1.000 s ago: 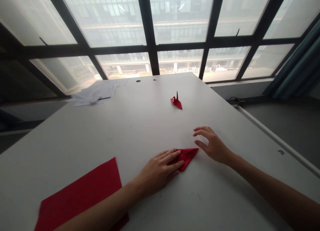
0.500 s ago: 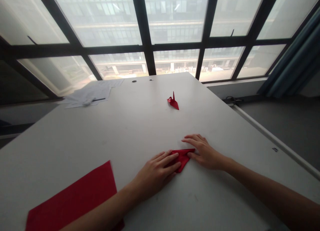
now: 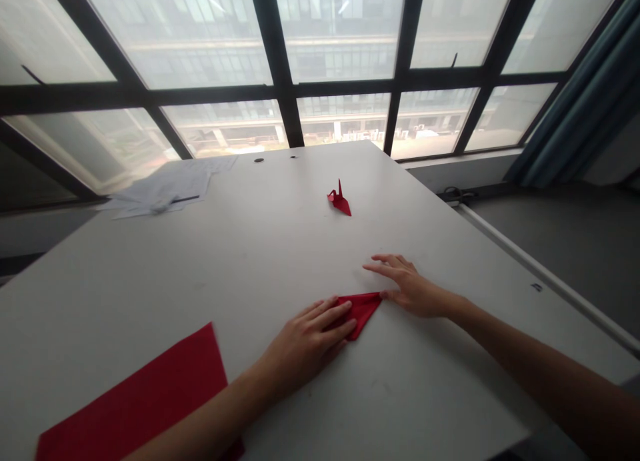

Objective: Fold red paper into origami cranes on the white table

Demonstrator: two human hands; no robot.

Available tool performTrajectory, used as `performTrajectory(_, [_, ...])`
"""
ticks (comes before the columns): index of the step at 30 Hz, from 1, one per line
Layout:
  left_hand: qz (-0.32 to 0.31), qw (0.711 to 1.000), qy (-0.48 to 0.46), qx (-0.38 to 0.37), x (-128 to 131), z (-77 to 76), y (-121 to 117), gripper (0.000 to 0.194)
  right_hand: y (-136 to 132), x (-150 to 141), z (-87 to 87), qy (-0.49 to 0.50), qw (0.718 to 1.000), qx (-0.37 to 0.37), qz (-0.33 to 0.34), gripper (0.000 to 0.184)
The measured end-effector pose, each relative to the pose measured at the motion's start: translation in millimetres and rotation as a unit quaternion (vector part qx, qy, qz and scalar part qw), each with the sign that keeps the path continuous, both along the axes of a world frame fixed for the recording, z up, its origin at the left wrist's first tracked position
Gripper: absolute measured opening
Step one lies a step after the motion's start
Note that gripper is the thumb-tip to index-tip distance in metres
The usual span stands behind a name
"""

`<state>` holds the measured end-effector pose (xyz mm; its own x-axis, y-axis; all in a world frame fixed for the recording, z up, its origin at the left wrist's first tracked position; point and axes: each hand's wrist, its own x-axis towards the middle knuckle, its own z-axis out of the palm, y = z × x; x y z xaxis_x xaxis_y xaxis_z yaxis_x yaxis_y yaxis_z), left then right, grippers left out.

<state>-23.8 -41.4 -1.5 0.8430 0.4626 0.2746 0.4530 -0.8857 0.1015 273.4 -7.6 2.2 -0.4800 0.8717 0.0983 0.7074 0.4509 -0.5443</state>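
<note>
A folded piece of red paper (image 3: 366,310) lies on the white table, its pointed end toward the right. My left hand (image 3: 311,334) rests flat over its left part, fingers stretched out and pressing it down; that part is hidden. At the pointed tip, the thumb of my right hand (image 3: 407,288) touches the paper, while the other fingers are spread above the table. Farther back stands a finished red paper crane (image 3: 341,201).
A larger sheet of red paper (image 3: 145,401) lies at the front left, partly under my left forearm. Loose white papers (image 3: 165,184) with a dark pen (image 3: 186,199) are at the back left. Windows stand behind the table (image 3: 270,248); a blue curtain (image 3: 565,121) hangs at right.
My right thumb has slid outward along the folded paper to its tip, and the flap there now lies flatter. My left hand stays on the paper. The view has shifted slightly.
</note>
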Motion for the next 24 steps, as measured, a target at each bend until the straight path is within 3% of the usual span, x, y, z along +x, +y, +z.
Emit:
performTrajectory(2, [-0.001,1.000,-0.009,-0.002,0,-0.1,0,0.033,6,7,3.6,0.018,1.000,0.000,0.018,0.060])
performTrajectory(4, [-0.003,1.000,-0.016,-0.003,0,-0.2,0,0.034,8,9,8.6,0.040,0.999,0.033,-0.007,0.048])
performTrajectory(8, [-0.006,1.000,-0.018,0.005,0,-0.2,0,0.035,-18,-18,15.7,0.003,0.989,0.129,-0.070,0.035])
performTrajectory(11, [-0.004,1.000,-0.014,0.011,1,-0.2,-1,0.035,-55,-50,8.8,-0.064,0.986,0.149,-0.034,0.047])
performTrajectory(14, [-0.004,1.000,-0.017,0.013,2,-0.5,-1,0.036,-84,-71,-7.0,-0.077,0.988,0.133,0.028,0.080])
performTrajectory(16, [-0.005,1.000,-0.016,0.012,2,-0.8,-2,0.038,-91,-74,-16.0,-0.066,0.990,0.117,0.030,0.096])
performTrajectory(24, [-0.018,1.000,-0.018,0.018,-4,-7.2,-3,0.042,-91,-68,-22.6,-0.053,0.993,0.102,0.013,0.102])
